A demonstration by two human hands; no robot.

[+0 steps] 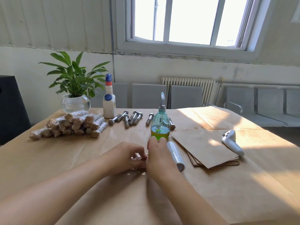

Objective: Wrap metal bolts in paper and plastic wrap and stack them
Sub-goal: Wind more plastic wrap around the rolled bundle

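Tabletop [65,153], covered in brown kraft paper. On it: stack of wrapped bolts [69,125] far left; loose metal bolts [128,118] at rear centre; glass plant bowl [76,103]; white bottle [109,101]; green pump bottle [160,125]. At right: plastic wrap roll [176,155], pile of paper sheets [206,146], white controller [232,142].

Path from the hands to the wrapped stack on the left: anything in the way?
Nothing visible. Bare paper-covered table lies between the left hand, the right hand and the stack of wrapped bolts. The loose bolts and green pump bottle sit farther back.
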